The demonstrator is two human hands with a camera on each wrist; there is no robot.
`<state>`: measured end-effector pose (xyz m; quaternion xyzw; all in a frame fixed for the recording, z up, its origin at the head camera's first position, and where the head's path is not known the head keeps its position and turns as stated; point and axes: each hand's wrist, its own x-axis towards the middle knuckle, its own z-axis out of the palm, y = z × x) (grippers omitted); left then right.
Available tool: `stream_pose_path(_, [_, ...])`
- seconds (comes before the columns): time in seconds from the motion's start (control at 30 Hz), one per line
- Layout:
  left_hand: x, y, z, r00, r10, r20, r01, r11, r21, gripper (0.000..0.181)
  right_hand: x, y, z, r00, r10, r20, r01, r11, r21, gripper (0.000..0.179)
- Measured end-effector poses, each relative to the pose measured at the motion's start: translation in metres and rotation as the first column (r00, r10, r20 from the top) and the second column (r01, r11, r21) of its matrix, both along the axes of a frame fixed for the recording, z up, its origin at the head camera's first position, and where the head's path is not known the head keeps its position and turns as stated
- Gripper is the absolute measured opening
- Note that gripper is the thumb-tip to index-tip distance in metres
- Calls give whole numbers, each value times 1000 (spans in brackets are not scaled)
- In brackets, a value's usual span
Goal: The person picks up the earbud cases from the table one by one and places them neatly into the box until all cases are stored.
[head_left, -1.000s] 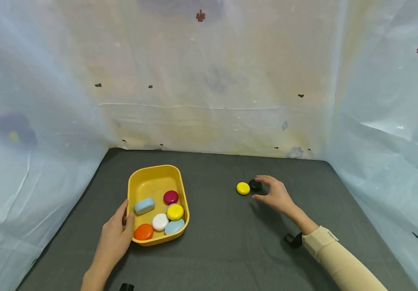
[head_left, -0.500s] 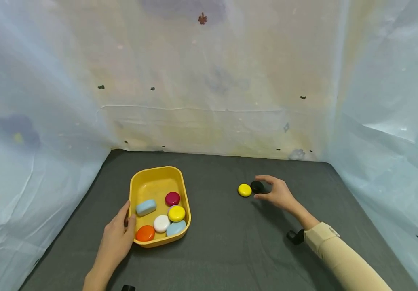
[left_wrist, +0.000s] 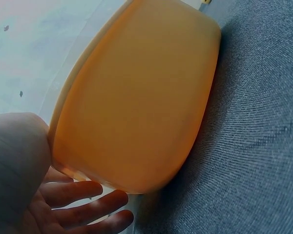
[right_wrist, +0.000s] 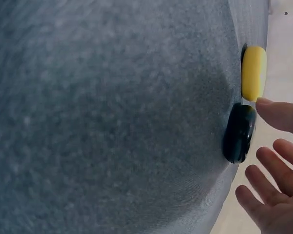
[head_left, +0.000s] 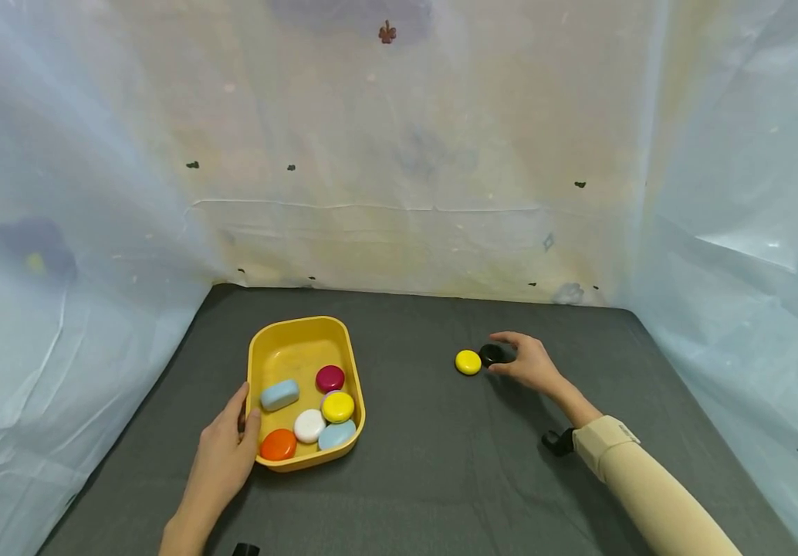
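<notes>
My left hand (head_left: pixel 218 455) holds the yellow tray (head_left: pixel 291 328) by its left side, thumb and fingers at the rim. The left wrist view has the tray's outer wall (left_wrist: pixel 136 97) large, with several fingers reaching out below it. On the right, a glossy black rounded piece (head_left: pixel 490 355) lies beside a yellow rounded piece (head_left: pixel 468 362). My right hand (head_left: pixel 531 367) is around the black piece, thumb and fingers spread apart. In the right wrist view the thumb (right_wrist: pixel 278 116) comes close to both pieces, and the other fingers stand apart from the black piece.
Inside the tray lie a red piece (head_left: pixel 330 378), a light blue block (head_left: pixel 279 394), a white piece (head_left: pixel 309 425), an orange piece (head_left: pixel 278 445), another yellow piece (head_left: pixel 337 407) and a light blue piece (head_left: pixel 336 435). Grey cloth (head_left: pixel 413 471) covers the table. Pale sheeting (head_left: pixel 399 154) encloses the back and sides.
My right hand's thumb and fingers have shifted slightly around the black piece. The left hand keeps its hold on the tray; the whole view has shifted a little.
</notes>
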<state>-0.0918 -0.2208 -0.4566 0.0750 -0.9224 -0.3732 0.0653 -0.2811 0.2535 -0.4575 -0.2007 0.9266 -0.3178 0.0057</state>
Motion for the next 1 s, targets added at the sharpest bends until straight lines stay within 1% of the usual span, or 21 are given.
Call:
stream_pose_path(0.23, [-1, 0, -2, 1000, 3, -15, -3, 1000, -11, 57, 0, -2, -4, 1000, -8, -19, 8, 1000, 10, 56])
stream_pose_path(0.5, [1, 1, 2, 1000, 1, 30, -1, 1000, 4, 58, 0, -7, -10, 999, -19, -29, 19, 1000, 20, 54])
stream_pose_path(0.67, [0, 1, 1, 1000, 5, 15, -5, 1000, -4, 57, 2, -10, -13, 999, -36, -34, 36, 999, -2, 52])
stream_pose_path(0.87, [0, 1, -1, 1000, 2, -12, -2, 1000, -4, 57, 2, -16, -13, 997, -30, -64, 32, 999, 23, 49])
stream_pose_path(1.0, [0, 0, -1, 1000, 4, -20, -4, 1000, -8, 57, 5, -17, -12, 998, -43, -54, 44, 999, 24, 50])
